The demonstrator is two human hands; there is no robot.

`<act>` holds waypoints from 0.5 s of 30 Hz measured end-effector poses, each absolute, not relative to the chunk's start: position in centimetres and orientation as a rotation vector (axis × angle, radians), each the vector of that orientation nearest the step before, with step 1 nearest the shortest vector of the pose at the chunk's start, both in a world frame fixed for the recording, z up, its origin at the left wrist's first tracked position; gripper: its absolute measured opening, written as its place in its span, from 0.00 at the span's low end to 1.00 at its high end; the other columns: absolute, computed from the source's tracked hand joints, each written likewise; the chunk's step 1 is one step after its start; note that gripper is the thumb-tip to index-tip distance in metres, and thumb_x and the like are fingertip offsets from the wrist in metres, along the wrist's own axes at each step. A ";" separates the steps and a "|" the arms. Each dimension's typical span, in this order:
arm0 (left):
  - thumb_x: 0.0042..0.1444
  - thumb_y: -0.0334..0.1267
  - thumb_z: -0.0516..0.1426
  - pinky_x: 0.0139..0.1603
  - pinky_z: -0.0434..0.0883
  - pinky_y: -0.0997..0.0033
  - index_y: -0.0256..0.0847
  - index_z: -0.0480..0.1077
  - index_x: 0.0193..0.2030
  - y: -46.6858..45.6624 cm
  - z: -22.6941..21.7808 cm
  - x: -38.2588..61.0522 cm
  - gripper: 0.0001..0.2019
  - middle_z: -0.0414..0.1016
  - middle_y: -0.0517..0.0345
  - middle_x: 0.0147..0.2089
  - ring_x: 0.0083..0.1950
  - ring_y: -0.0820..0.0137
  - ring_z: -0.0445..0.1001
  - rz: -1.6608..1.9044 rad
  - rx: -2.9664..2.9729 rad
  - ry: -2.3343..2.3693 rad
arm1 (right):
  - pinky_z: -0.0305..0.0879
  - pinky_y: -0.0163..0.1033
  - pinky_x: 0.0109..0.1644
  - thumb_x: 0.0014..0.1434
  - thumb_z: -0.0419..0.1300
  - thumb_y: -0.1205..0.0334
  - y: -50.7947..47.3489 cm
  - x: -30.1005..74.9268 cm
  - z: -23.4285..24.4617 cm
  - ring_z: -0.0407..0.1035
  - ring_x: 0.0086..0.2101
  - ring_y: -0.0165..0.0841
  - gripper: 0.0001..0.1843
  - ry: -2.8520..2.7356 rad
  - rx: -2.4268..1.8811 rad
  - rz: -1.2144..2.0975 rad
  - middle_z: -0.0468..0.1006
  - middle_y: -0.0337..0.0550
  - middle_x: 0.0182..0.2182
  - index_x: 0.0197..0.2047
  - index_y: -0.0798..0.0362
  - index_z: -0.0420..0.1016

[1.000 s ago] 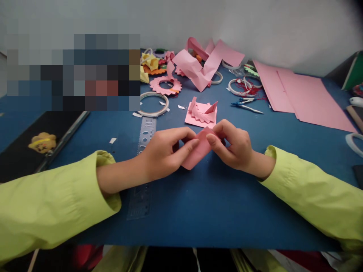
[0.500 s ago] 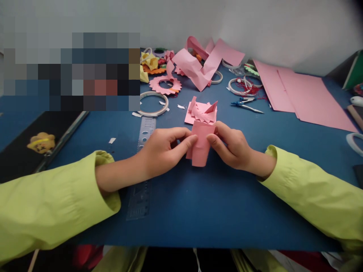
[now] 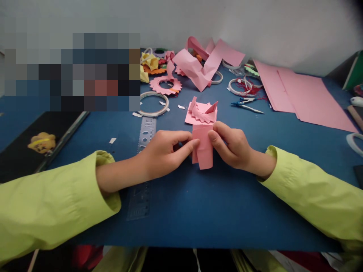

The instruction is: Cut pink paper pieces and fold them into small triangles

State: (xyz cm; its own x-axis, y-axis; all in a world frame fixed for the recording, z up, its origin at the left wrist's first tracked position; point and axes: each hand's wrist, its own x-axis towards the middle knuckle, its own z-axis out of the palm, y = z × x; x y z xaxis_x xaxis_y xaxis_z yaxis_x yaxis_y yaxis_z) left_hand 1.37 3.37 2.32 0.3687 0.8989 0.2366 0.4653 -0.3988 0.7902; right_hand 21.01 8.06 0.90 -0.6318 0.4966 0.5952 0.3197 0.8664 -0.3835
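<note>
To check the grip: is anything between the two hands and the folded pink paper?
Nothing visible. The left hand and the right hand pinch the folded pink paper directly at its sides. The ruler lies under the left wrist, clear of it.

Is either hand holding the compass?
No, the compass lies on the table while the left hand and right hand pinch the folded pink paper.

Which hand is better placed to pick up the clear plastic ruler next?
Probably left: the left hand lies over the clear plastic ruler; the right hand is across the folded pink paper piece.
</note>
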 end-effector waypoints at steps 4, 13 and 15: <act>0.60 0.35 0.53 0.22 0.58 0.82 0.36 0.72 0.27 3.3 2.3 1.3 0.13 0.68 0.66 0.21 0.21 0.81 0.61 0.916 2.056 1.184 | 0.48 0.29 0.23 0.66 0.48 0.64 8.1 21.1 0.9 0.48 0.19 0.21 0.12 -2.305 -0.600 0.314 0.55 0.30 0.20 0.29 0.52 0.56; 0.61 0.37 0.52 0.24 0.63 0.80 0.37 0.74 0.31 3.2 2.3 1.3 0.12 0.75 0.62 0.26 0.25 0.77 0.69 0.975 2.127 1.233 | 0.51 0.29 0.23 0.66 0.49 0.58 8.0 21.0 0.9 0.54 0.19 0.22 0.13 -2.368 -0.561 0.389 0.64 0.33 0.20 0.33 0.56 0.66; 0.61 0.37 0.52 0.24 0.64 0.80 0.37 0.74 0.32 3.2 2.2 1.3 0.12 0.76 0.62 0.27 0.25 0.77 0.69 0.980 2.150 1.223 | 0.50 0.29 0.23 0.66 0.49 0.59 8.0 21.0 0.8 0.54 0.19 0.22 0.13 -2.370 -0.565 0.366 0.64 0.33 0.19 0.33 0.56 0.66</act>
State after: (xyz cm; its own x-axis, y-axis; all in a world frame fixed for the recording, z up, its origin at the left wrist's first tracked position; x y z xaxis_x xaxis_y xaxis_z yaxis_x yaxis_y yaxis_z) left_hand 1.33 3.22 2.18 0.3456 0.8712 0.3486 0.5304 -0.4878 0.6933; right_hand 21.02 7.98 0.84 -0.6854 0.4856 0.5426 0.2992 0.8671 -0.3982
